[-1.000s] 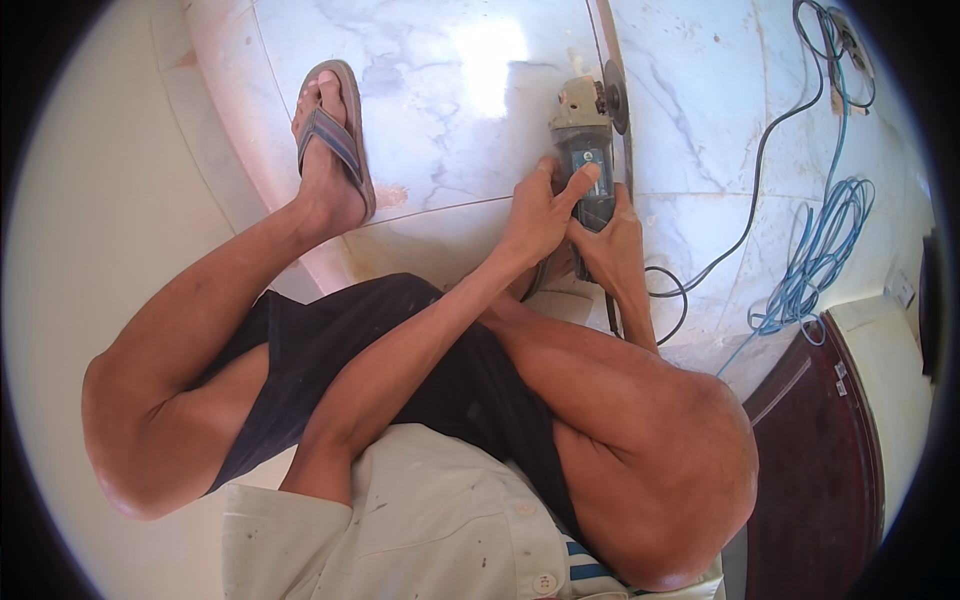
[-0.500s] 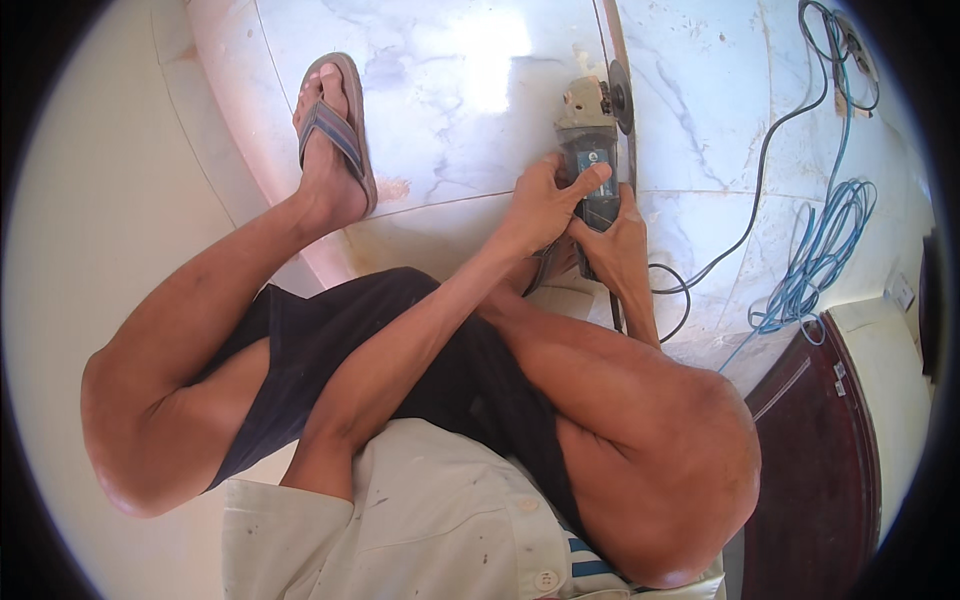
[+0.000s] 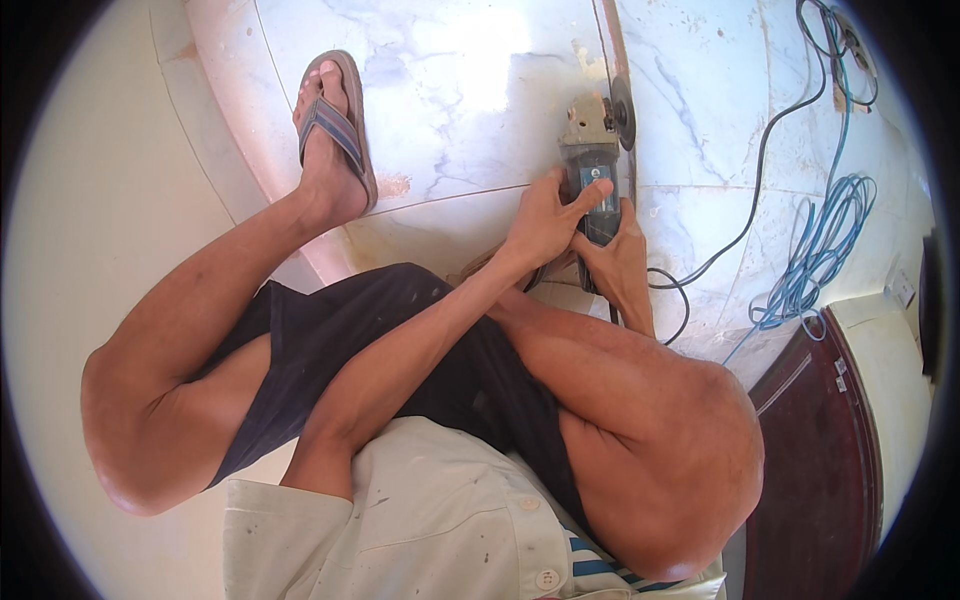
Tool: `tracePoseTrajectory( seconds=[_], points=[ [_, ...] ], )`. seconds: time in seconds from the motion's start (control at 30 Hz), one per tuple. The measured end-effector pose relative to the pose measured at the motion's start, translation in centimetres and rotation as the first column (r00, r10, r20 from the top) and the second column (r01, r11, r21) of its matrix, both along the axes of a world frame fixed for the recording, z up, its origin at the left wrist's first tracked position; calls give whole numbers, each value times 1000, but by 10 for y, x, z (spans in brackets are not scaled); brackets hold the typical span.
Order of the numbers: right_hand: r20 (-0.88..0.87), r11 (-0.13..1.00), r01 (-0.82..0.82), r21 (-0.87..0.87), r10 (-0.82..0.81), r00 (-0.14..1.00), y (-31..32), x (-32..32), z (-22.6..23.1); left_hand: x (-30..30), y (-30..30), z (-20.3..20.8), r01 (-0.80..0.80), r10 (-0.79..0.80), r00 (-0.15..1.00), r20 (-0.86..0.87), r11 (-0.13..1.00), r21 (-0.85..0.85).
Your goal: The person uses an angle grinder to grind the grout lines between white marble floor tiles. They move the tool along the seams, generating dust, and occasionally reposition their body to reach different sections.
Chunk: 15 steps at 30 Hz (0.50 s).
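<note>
An angle grinder [image 3: 592, 150] with a scuffed metal head and a dark green body is held in both hands just above the tiled floor. Its dark round disc [image 3: 622, 112] stands on edge along a narrow brownish groove [image 3: 616, 45] in the floor. My left hand [image 3: 548, 218] is closed round the body's left side, the thumb lying across the top. My right hand [image 3: 615, 256] grips the rear part from the right and below. Fingers beneath the tool are hidden. Out of its back end a black power cord [image 3: 690, 278] runs to the right.
A coiled blue cable [image 3: 815, 250] lies on the marble-patterned tiles [image 3: 690, 120] at right. Farther back there, the cords meet a small board-like piece [image 3: 855, 85]. A dark red panel [image 3: 820, 450] sits at lower right. My sandalled left foot [image 3: 325, 150] rests on the floor.
The grinder and both hands have slid slightly toward me along the groove. The grip is the same, and my legs have hardly moved.
</note>
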State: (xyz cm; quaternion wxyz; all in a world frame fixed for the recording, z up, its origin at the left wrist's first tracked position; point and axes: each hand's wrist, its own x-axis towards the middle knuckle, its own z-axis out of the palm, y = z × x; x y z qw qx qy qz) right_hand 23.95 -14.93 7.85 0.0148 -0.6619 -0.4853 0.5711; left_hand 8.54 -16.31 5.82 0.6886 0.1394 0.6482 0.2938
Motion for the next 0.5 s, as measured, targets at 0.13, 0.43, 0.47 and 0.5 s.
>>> tracePoseTrajectory(
  seconds=[0.13, 0.43, 0.47, 0.5],
  points=[
    [-3, 1000, 2, -21, -2, 1000, -8, 2, -1, 3, -11, -6, -17, 16, 999, 37, 1000, 18],
    [-2, 1000, 18, -6, -18, 1000, -15, 7, 5, 7, -15, 0, 30, -29, 998, 53, 999, -21],
    [-4, 1000, 28, 4, -28, 1000, -16, 6, 6, 7, -16, 0, 30, -29, 998, 48, 999, -18],
    [3, 1000, 17, -18, -17, 1000, -15, 6, 7, 7, -17, -1, 30, -30, 999, 43, 999, -16]
  ],
)
